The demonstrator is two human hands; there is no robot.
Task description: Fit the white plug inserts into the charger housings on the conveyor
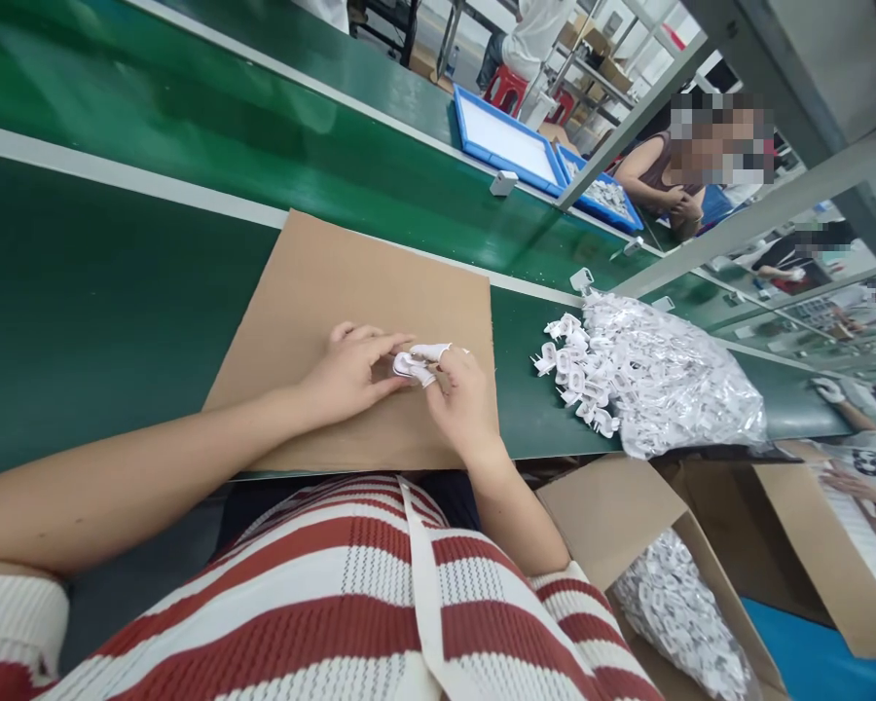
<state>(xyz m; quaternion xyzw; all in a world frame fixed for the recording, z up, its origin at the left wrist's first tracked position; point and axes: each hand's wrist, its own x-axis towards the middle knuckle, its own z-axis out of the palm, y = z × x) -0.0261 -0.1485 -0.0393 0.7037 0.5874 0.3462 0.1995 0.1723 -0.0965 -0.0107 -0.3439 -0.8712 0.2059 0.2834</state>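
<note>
A small white plastic piece [403, 366] is between my two hands, just above a flat cardboard sheet [357, 277]. My left hand [350, 375] grips the piece's left side between thumb and forefinger, with its other fingers curled near the cardboard. My right hand [458, 385], with white covers on the thumb and forefinger, pinches the same piece from the right. The fingers hide part of it, so its exact kind does not show. To the right, similar loose white plastic parts [580, 375] spill from a clear plastic bag [682, 375] onto the green bench.
Below the bench at right, an open cardboard box [613, 506] holds another bag of white parts [682, 613]. Blue trays [511, 141] stand across the green conveyor [380, 185]. A metal post [635, 122] rises at right. Other people sit farther along.
</note>
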